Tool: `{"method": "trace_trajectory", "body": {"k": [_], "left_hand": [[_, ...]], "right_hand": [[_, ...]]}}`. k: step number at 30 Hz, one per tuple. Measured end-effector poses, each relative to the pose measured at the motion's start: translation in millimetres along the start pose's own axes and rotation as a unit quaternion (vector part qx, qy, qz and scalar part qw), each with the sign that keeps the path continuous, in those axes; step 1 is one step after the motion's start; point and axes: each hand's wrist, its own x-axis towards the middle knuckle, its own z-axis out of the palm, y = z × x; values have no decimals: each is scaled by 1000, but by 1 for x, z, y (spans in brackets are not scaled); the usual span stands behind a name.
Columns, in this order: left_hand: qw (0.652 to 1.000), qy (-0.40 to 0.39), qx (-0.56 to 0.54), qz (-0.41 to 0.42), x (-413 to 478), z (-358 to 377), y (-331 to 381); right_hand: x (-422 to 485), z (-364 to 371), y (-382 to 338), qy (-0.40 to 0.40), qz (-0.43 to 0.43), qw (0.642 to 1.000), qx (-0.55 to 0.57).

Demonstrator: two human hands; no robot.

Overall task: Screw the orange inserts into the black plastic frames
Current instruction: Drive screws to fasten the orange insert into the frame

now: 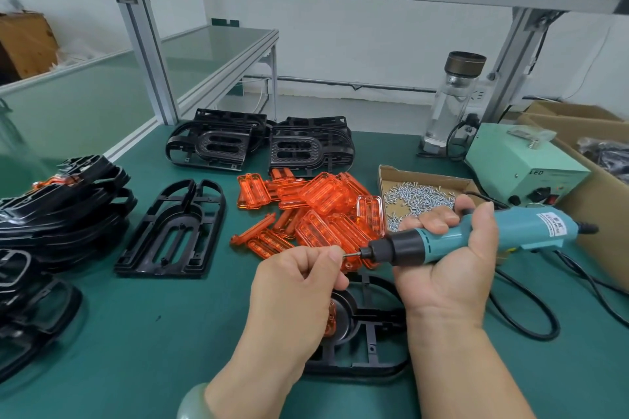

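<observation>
1. Left hand (299, 279) is curled, thumb and forefinger pinching right at the bit tip of the driver (476, 235). It looks like a screw is being loaded, though it is too small to be sure.
2. Right hand (452, 258) is wrapped round the driver, holding it nearly level with the bit pointing left, up off the work.
3. Below both hands a frame (360, 343) lies flat on the mat (136, 350), with an insert (329, 320) showing at its left side between the wrists. I can't tell whether any screw is in it yet.
4. Done so far, I'd judge: the left stack (61, 214) shows orange (54, 180) on top, so some units look finished.
5. Plenty left: a big pile of inserts (316, 211) sits loose mid-table, a bare spare frame (173, 231) lies just beside it, and the back stacks (218, 143) show no orange.
6. The tray of screws (418, 196) is well stocked. This run looks far from over.
</observation>
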Motion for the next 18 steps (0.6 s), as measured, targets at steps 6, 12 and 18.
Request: {"method": "trace_trajectory", "body": {"k": [6,12,18], "left_hand": [[999,14,31,43,0,-1,1],[996,19,57,66,1,-1,1],[997,9,36,62,1,-1,0]], "right_hand": [[-1,0,0,-2,6,1000,8],[0,0,0,-4,3,1000,5],[0,-1,0,3,0,1000,-2]]}}
